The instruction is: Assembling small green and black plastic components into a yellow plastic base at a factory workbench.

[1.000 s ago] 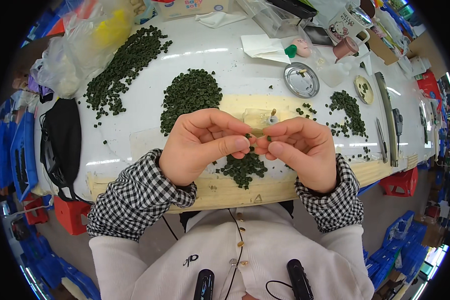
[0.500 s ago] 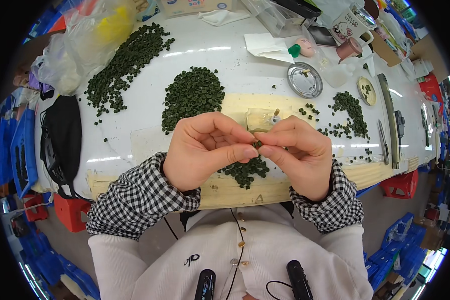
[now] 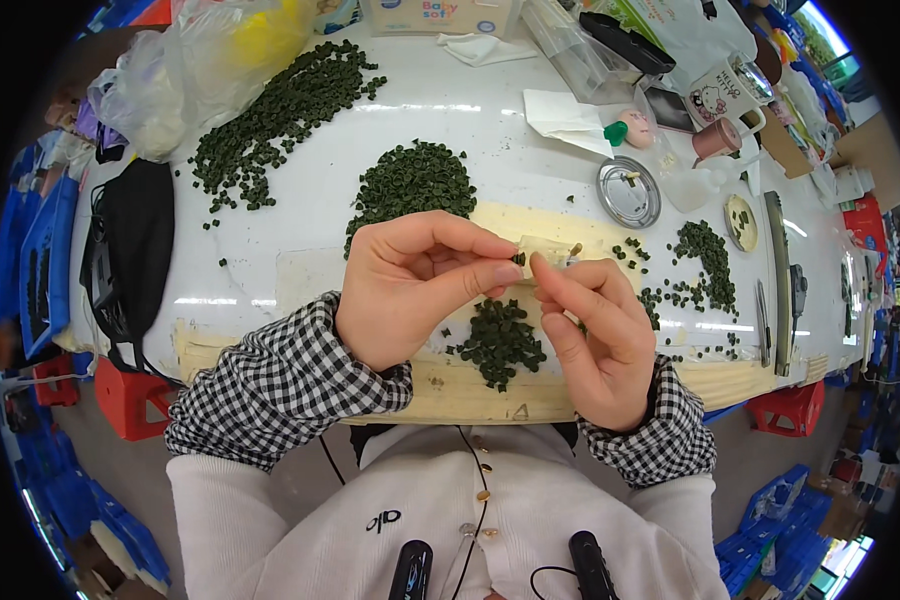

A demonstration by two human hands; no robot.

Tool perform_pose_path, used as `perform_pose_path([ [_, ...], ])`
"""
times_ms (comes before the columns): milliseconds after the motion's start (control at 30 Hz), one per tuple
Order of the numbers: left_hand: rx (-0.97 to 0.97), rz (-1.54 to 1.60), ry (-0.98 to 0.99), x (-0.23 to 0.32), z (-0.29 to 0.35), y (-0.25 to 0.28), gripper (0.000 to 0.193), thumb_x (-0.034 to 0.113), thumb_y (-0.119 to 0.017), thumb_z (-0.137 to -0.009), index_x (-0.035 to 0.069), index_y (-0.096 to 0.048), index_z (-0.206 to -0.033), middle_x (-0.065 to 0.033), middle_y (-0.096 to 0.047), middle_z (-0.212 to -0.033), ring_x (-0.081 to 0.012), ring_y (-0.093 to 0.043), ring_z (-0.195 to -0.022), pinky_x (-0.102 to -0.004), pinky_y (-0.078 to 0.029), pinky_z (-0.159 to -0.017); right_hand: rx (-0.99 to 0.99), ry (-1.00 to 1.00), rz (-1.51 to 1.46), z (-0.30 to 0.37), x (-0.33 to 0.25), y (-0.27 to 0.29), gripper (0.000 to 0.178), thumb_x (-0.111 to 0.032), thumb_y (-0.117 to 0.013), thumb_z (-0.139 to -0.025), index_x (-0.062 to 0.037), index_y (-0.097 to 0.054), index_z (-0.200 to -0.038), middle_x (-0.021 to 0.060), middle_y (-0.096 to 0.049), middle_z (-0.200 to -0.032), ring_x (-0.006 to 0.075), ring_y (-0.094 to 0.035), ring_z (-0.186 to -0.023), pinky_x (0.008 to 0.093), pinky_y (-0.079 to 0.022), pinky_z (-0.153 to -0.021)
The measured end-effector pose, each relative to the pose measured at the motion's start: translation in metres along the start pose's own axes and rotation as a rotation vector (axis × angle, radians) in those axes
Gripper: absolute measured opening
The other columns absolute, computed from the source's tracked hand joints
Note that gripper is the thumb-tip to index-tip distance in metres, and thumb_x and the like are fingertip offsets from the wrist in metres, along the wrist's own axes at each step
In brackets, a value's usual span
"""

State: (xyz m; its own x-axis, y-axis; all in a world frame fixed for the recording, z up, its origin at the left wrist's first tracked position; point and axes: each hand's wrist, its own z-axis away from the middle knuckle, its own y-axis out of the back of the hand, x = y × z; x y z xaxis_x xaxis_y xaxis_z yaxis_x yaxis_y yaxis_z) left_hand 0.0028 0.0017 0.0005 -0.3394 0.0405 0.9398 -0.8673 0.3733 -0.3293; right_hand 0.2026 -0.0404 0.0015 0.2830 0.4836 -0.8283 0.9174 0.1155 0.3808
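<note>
Above the near edge of the table, my left hand [image 3: 410,285] pinches a small dark green piece [image 3: 519,259] between thumb and index finger. Close to its right, my right hand [image 3: 602,335] has bent fingers, with its thumb and index tip apart. A green bit shows in the gap there; I cannot tell whether it lies in the hand or behind it. Beneath both hands lies a small heap of dark green pieces [image 3: 500,345]. A pale block-like item [image 3: 542,250] with a brownish tip sits just behind the fingertips, partly covered by them.
Larger piles of green pieces lie behind my left hand [image 3: 410,185] and at the far left [image 3: 280,120]; a scattered group [image 3: 705,260] is at right. A round metal lid [image 3: 629,192], tweezers [image 3: 762,325], a mug [image 3: 722,95] and a black cloth bag [image 3: 130,260] surround the work area.
My fingertips have drawn apart, the right hand moving down and its thumb dropping away from the index finger. The left hand keeps its pinch. The whole view has shifted slightly.
</note>
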Motion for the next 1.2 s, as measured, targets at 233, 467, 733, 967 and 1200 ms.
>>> perform_pose_path([
  [233, -0.063, -0.062, -0.011, 0.002, 0.000, 0.000, 0.019, -0.010, -0.065, -0.083, -0.006, -0.065, -0.102, -0.0113, -0.065, -0.095, -0.0155, -0.065, -0.086, -0.0253, -0.055, -0.079, -0.011, 0.009, 0.043, -0.001, -0.003, 0.002, 0.038, 0.008, -0.061, -0.083, -0.0005, -0.063, -0.120, 0.0090, -0.057, -0.091, 0.0155, -0.054, -0.074, 0.0237, -0.045, -0.064],
  [467, -0.071, -0.055, -0.015, 0.000, 0.001, 0.000, 0.019, -0.010, -0.064, -0.084, -0.005, -0.065, -0.102, -0.0119, -0.065, -0.096, -0.0160, -0.065, -0.087, -0.0254, -0.055, -0.080, 0.007, 0.007, 0.011, -0.001, -0.002, 0.003, 0.037, 0.008, -0.061, -0.084, -0.0004, -0.063, -0.120, 0.0092, -0.058, -0.091, 0.0155, -0.055, -0.075, 0.0235, -0.045, -0.065],
  [733, -0.091, -0.008, 0.082, -0.003, 0.001, 0.003, 0.014, -0.009, -0.063, -0.085, -0.005, -0.066, -0.097, -0.0124, -0.066, -0.091, -0.0170, -0.066, -0.084, -0.0271, -0.055, -0.076, -0.069, 0.007, -0.008, 0.000, 0.000, 0.008, 0.037, 0.007, -0.061, -0.084, -0.0018, -0.064, -0.119, 0.0089, -0.059, -0.092, 0.0163, -0.056, -0.076, 0.0241, -0.046, -0.066],
  [967, -0.104, -0.002, 0.105, -0.005, 0.001, 0.004, 0.014, -0.007, -0.064, -0.085, -0.004, -0.067, -0.098, -0.0126, -0.068, -0.091, -0.0156, -0.066, -0.082, -0.0262, -0.056, -0.076, -0.117, 0.083, 0.092, -0.005, -0.001, 0.014, 0.039, 0.009, -0.063, -0.082, -0.0026, -0.064, -0.119, 0.0091, -0.059, -0.092, 0.0184, -0.058, -0.078, 0.0251, -0.048, -0.068],
  [1200, -0.118, 0.053, 0.119, -0.002, 0.000, 0.004, 0.017, -0.003, -0.067, -0.085, -0.004, -0.066, -0.102, -0.0112, -0.069, -0.093, -0.0129, -0.066, -0.083, -0.0235, -0.055, -0.077, -0.094, 0.076, 0.117, -0.005, -0.004, 0.015, 0.039, 0.008, -0.064, -0.081, -0.0022, -0.065, -0.118, 0.0091, -0.059, -0.092, 0.0182, -0.058, -0.077, 0.0252, -0.049, -0.068],
])
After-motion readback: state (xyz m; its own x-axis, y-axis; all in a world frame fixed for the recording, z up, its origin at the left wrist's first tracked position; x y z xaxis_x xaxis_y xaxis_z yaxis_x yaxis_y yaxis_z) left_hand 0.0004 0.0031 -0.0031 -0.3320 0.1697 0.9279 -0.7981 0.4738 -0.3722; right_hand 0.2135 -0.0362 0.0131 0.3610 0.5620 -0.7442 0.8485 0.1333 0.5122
